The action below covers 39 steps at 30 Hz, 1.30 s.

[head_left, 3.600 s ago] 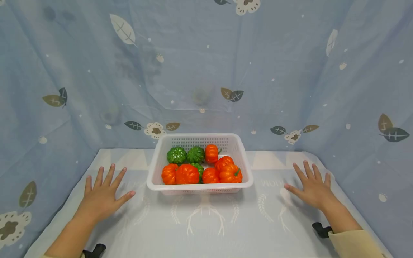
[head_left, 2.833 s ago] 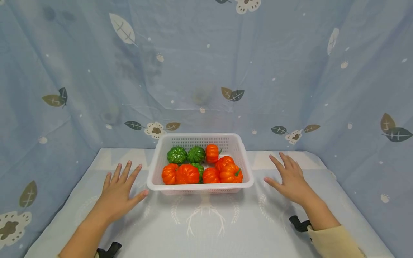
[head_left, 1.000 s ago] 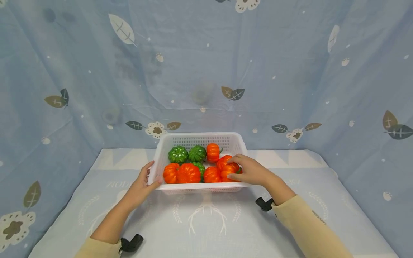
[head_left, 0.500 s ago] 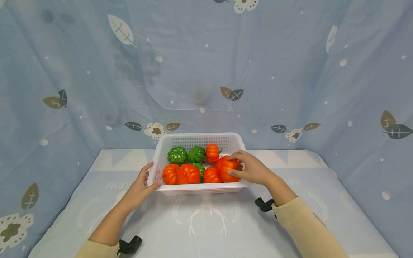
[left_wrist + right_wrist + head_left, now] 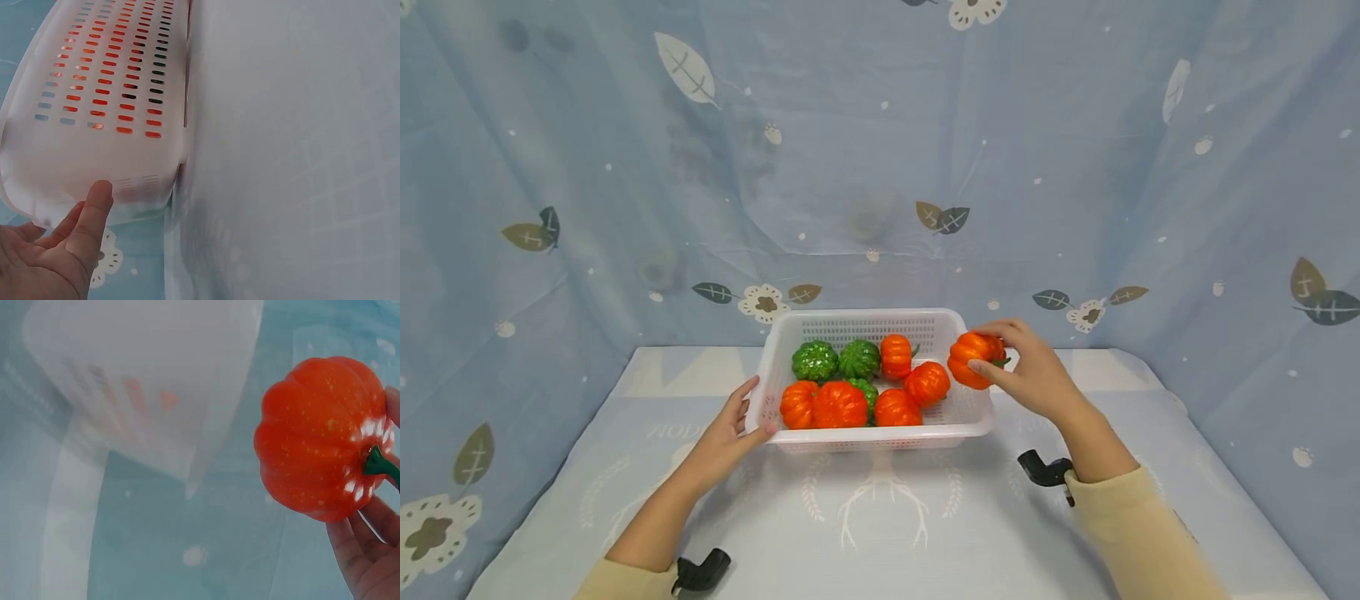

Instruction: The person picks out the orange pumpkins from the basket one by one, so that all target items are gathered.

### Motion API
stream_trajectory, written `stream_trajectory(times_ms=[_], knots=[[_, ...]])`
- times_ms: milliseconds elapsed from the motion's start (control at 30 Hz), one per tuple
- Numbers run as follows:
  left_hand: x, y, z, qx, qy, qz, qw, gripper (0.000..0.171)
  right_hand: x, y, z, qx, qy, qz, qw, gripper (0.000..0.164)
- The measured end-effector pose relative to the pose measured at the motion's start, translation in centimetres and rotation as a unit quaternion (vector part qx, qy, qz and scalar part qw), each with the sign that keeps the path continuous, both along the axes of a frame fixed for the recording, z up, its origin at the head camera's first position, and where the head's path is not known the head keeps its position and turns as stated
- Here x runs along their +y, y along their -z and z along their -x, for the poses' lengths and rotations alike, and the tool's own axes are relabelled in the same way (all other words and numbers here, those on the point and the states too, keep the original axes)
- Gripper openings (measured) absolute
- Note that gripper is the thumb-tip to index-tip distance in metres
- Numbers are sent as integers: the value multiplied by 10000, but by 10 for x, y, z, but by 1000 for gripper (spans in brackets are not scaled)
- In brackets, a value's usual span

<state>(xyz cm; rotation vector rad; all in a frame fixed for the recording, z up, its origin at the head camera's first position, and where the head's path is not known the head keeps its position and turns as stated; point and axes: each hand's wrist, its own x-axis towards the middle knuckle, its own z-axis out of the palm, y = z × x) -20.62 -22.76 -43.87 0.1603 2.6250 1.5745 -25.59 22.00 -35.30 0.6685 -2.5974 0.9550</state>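
A white plastic basket (image 5: 880, 434) with slotted walls holds orange and green toy pumpkins. My left hand (image 5: 722, 437) holds its left end, thumb at the near corner and fingers along the outer wall. In the left wrist view, fingertips meet the basket wall (image 5: 94, 150). Just over the basket's right rim, my right hand (image 5: 1036, 373) grips an orange pumpkin (image 5: 972, 360) between thumb and fingers. Up close in the right wrist view, that pumpkin (image 5: 319, 437) is glossy and ribbed with a green stem. Inside, a green pumpkin (image 5: 815, 361) sits at the back left and an orange one (image 5: 928, 383) at the right.
The basket stands on a pale printed cloth (image 5: 880, 533) covering the table. Blue patterned curtain (image 5: 865, 167) hangs behind and on both sides. Black wrist mounts (image 5: 703, 571) are strapped on both forearms, below the sleeves.
Both hands came in from the table's sides to the basket. The right hand took hold of the front-right orange pumpkin and lifted it up and rightward; the left hand stays on the basket.
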Motion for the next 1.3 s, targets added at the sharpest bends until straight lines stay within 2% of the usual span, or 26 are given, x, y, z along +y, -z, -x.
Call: stream_trajectory(times_ms=[133,300,567,733,900,1300], knots=[[1,-1,0,-79,-59,46,9999,96,23,5,5,82,482,24,9988,49],[1,-1,-1,-96,-78,13,9999,96,46,22,19,142,945,58,9954,47],[1,-1,0,-102,-61,-7,9999,96,66,49,34,-297,1400,-26,9897,52],[-2,2,1,-5,23,-155,9999,96,72,66,49,-616,1527,34,9863,53],[-3,4,2,45,84,-244,9997,95,75,78,59,-783,1510,-141,9853,54],[-1,1,0,-130,-96,-138,9998,96,73,94,66,-1406,1466,-322,9786,59]])
